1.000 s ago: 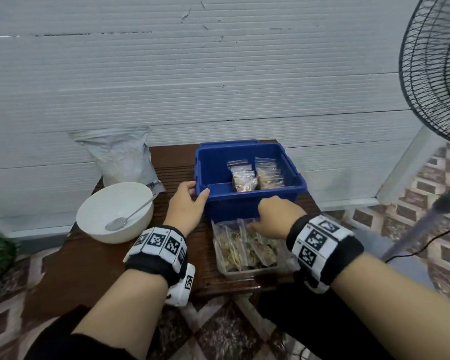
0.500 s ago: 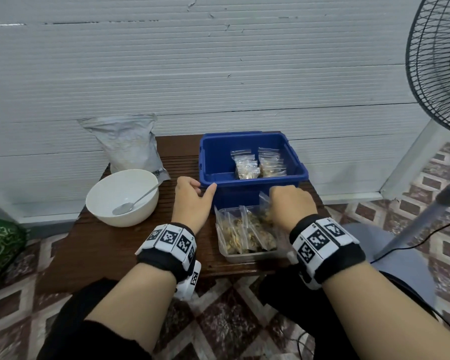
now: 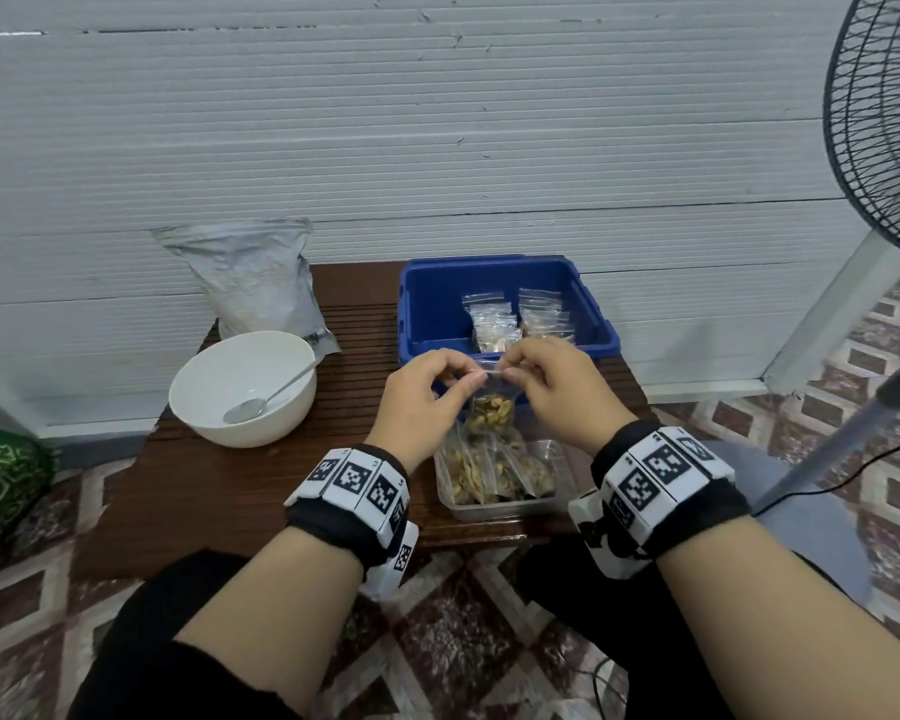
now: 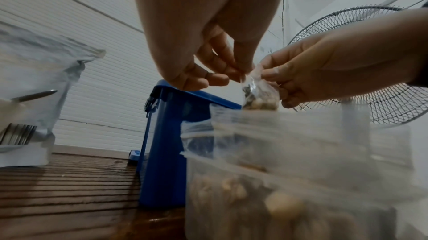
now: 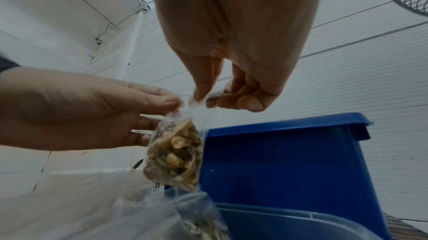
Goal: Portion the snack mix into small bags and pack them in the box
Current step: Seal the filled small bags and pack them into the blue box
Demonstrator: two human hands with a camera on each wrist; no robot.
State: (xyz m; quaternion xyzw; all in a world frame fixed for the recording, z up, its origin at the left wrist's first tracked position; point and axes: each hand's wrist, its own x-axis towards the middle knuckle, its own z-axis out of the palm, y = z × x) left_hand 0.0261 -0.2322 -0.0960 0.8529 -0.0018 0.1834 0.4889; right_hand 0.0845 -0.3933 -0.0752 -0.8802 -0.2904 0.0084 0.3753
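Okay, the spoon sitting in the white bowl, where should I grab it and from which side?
Take the spoon by the free end of its handle, coming from the right of the white bowl. The spoon's scoop lies down in the bottom of the bowl, while the thin handle slants up and pokes over the right rim, so that end is probably easiest for a pinch grip with thumb and forefinger.

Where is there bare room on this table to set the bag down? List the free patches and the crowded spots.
Free: the table near edge, between the white bowl and the left hand; the strip between bowl and blue box; the box's left half. Crowded: the clear tub of filled bags, and the box's right half beside its packed bags.
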